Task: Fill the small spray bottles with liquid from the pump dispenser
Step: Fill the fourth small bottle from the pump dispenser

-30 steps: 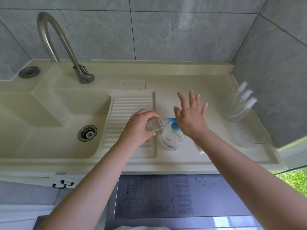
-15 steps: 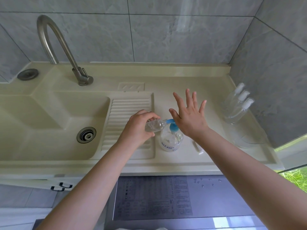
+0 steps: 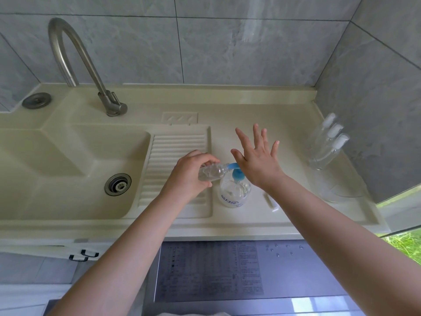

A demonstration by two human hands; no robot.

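head view: filling in progress
left hand (image 3: 190, 173): fingers clamped on small bottle (image 3: 210, 171), tilted at blue spout (image 3: 232, 166)
right hand (image 3: 257, 159): fingers spread, palm on pump dispenser (image 3: 234, 190)
risk: mouth slips off spout, liquid spills on counter (image 3: 250, 133)

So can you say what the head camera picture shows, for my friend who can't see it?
A person's left hand holds a small clear bottle tilted against the blue spout of a pump dispenser, while the open right hand presses the pump. They work on a cream counter beside a sink; three capped spray bottles stand at right.
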